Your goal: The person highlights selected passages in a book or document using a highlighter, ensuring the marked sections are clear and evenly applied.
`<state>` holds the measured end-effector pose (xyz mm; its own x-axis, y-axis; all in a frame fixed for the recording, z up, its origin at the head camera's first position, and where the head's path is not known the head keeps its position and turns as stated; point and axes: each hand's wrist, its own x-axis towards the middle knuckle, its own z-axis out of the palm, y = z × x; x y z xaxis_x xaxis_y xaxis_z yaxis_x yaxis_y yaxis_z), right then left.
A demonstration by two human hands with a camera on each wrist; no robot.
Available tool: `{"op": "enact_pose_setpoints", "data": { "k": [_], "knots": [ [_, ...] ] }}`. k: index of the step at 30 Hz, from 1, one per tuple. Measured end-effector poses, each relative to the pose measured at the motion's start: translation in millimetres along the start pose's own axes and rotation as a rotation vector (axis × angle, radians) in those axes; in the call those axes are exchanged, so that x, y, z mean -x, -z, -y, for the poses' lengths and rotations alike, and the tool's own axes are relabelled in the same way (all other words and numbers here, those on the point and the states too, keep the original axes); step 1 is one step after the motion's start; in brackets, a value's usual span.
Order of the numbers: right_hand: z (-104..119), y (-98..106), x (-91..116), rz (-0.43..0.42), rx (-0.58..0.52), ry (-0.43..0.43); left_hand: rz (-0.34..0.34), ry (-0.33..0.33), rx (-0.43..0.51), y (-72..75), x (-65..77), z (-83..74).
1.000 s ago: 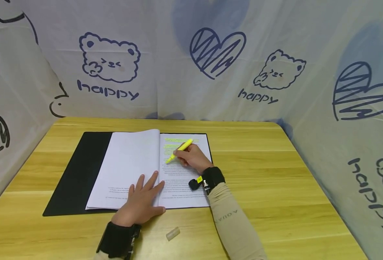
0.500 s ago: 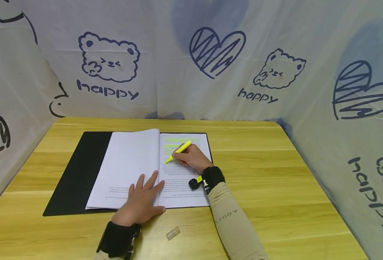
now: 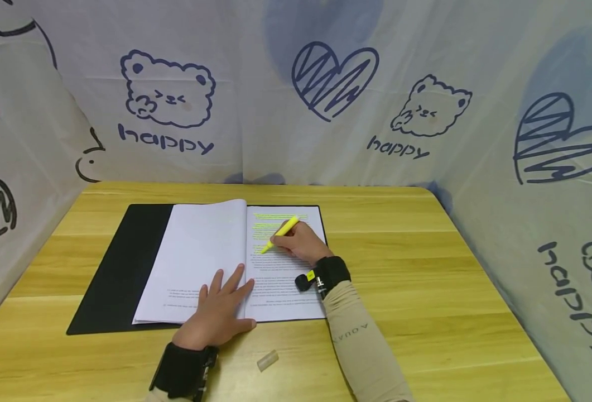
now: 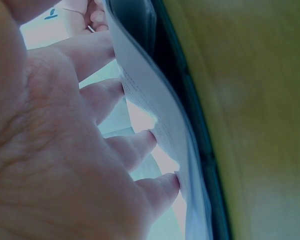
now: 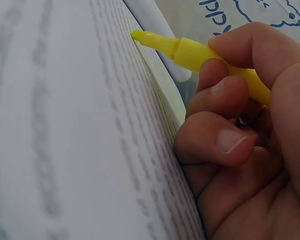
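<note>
A yellow highlighter (image 3: pixel 284 228) is pinched between the thumb and fingers of my right hand (image 3: pixel 303 244). Its tip meets a printed line on the right-hand page (image 3: pixel 285 304), below several lines marked yellow. In the right wrist view the highlighter's chisel tip (image 5: pixel 137 35) touches the text. My left hand (image 3: pixel 215 318) lies with fingers spread across the lower middle of the open document, fingertips on the paper near the fold. In the left wrist view those fingertips (image 4: pixel 171 184) press the page. The left page (image 3: pixel 200 245) is mostly blank, with a little print at its bottom.
A black folder cover (image 3: pixel 120 273) lies under the pages and sticks out at left. The highlighter's translucent cap (image 3: pixel 268 360) lies on the wooden table (image 3: pixel 426 312) near the front. Printed cloth (image 3: pixel 255 111) hangs behind and at both sides.
The highlighter tip first shifted slightly left to the start of a line, then moved right along it with my right hand. The left hand stayed in place.
</note>
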<state>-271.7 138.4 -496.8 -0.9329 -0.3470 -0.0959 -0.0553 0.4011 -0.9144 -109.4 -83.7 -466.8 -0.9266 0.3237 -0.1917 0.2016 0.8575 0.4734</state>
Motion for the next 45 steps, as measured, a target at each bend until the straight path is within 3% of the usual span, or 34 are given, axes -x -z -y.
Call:
{"op": "enact_pose_setpoints", "data": {
  "k": [20,30,45],
  "knots": [
    [-6,19,3,-0.07,0.019,-0.053,-0.011,0.012,0.007,-1.4,-0.2,0.0],
    [-11,30,7,-0.097,0.062,-0.063,-0.022,-0.018,0.022,1.5,1.8,-2.2],
    [-12,46,14,-0.144,0.024,-0.139,-0.026,-0.019,0.015,2.2,3.0,-4.3]
  ]
}}
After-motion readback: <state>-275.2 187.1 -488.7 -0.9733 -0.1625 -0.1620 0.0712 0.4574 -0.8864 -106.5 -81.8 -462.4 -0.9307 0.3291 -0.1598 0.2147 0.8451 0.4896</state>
